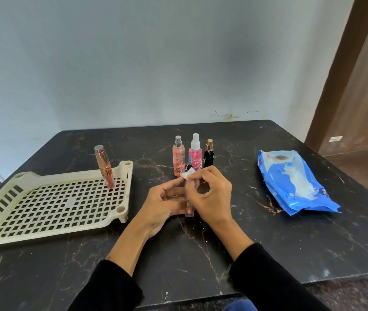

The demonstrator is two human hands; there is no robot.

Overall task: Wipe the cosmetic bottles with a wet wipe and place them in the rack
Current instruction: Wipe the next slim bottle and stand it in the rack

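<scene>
You are wiping a little bottle over the dark table.

On the left, the cream rack has one orange tube standing in it. Your left hand curls round the small bottle. Your right hand pinches the wet wipe on its top. Three spray bottles stand behind; the blue wipes pack lies right.

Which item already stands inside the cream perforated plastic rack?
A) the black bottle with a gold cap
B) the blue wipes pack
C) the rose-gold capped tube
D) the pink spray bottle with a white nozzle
C: the rose-gold capped tube stands upright in the cream perforated plastic rack, near its far right corner.
</scene>
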